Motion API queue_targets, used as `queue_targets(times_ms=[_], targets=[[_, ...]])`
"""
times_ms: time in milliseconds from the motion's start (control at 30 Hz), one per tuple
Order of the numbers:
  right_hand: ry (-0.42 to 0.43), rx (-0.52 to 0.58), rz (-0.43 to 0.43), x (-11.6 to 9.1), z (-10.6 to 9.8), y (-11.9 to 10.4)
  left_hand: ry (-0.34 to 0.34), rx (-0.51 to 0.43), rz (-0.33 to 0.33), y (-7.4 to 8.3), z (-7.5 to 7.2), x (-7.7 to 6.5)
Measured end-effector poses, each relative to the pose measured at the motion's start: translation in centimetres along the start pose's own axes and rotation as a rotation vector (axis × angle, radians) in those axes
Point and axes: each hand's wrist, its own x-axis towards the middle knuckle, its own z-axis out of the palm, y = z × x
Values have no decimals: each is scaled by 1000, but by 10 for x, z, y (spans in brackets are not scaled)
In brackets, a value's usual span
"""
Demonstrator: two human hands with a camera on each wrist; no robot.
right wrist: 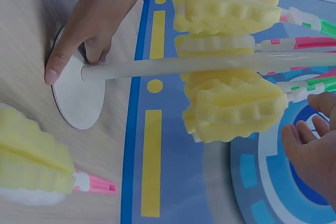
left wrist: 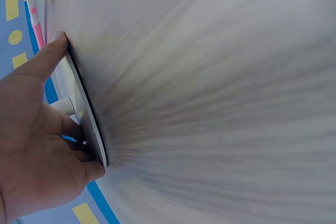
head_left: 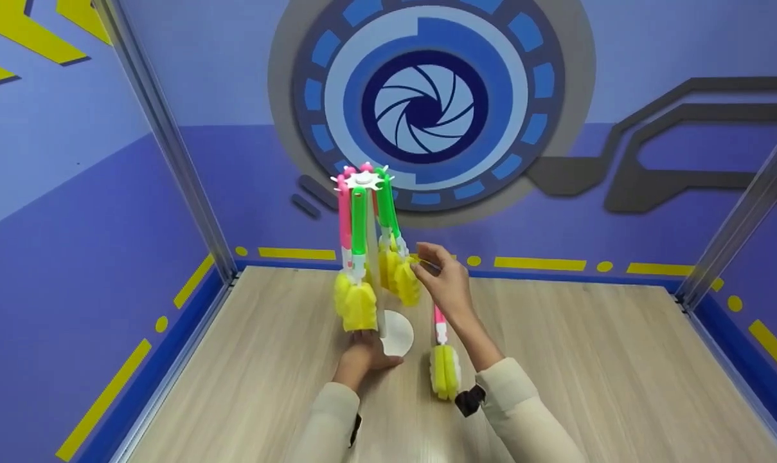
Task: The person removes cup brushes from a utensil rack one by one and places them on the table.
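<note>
A white stand has a round base (head_left: 398,333), an upright pole (right wrist: 157,67) and a star-shaped hook top (head_left: 364,181). Yellow sponge brushes with pink or green handles hang from the hooks, sponges downward. My left hand (head_left: 361,357) grips the base, thumb on one edge and fingers at the opposite edge, as the left wrist view shows. Beside a green-handled sponge brush (right wrist: 239,109) on the right is my right hand (head_left: 449,283), its fingers loosely bent and holding nothing; whether a fingertip touches the brush is unclear. A pink-handled sponge brush (head_left: 445,370) lies on the table below my right forearm.
The wood-grain table (head_left: 594,373) reaches back to a blue-purple printed wall (head_left: 234,193). Metal posts (head_left: 169,138) stand at the left and right back corners, with side walls running forward from them.
</note>
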Motion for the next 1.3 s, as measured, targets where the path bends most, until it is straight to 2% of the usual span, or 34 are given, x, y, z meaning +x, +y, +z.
queue_targets(times_ms=[200,400,567,733,900,1067,1300], targets=[[-26,0,-10,11,7,0,18,-29,-10,3,-2,-4],[-34,-12,-19,17,12,-2,-24,-24,-7,7,-13,-11],[-49,-21,-38,22,15,-2,-28,-12,-20,4,-8,-6],[-81,7,-25,23,16,1,-12,-34,-31,-2,4,3],[-103,28,-21,25,17,0,17,-50,-20,-2,5,2],[-111,37,-49,28,18,-3,20,-81,-7,2,-3,-5],[-121,60,-44,28,18,-2,-40,-18,1,7,-14,-15]])
